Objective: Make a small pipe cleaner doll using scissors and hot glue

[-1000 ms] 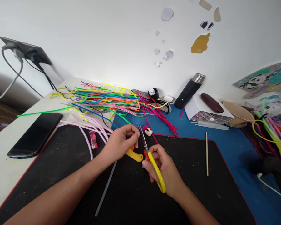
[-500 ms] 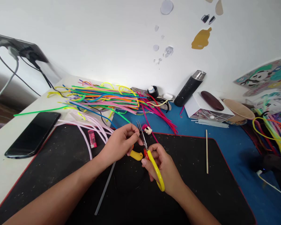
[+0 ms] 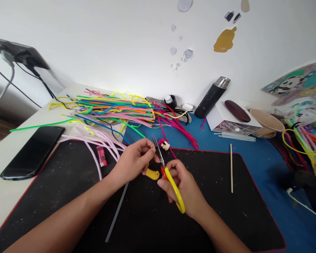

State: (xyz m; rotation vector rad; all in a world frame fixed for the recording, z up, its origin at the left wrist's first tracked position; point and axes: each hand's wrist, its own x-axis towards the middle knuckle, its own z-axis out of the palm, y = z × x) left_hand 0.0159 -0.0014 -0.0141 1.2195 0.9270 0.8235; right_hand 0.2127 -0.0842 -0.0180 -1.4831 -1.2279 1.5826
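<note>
Desk: white left part, blue right part; black mat, red-edged, across both
Wall: white wall behind, stickers on it; socket panel far left, plugs in
Cup: black cup by the wall, white cap showing in it
Box: white box, dark red case on top; flask just left; bowl just right
Bag: clear bag, far right; coloured stems by it, cannot tell if inside
Stems: mixed pile at the back, over white and blue
Mat items: lighter; grey stick; wood stick; yellow tool, partly behind left hand
Phone: phone at the mat's left edge
Right hand: wrapped round the handles of the scissors; scissors above mid-mat, blades angled away
Left hand: thumb and forefinger pressed together at the blades; cannot tell what is between
</note>
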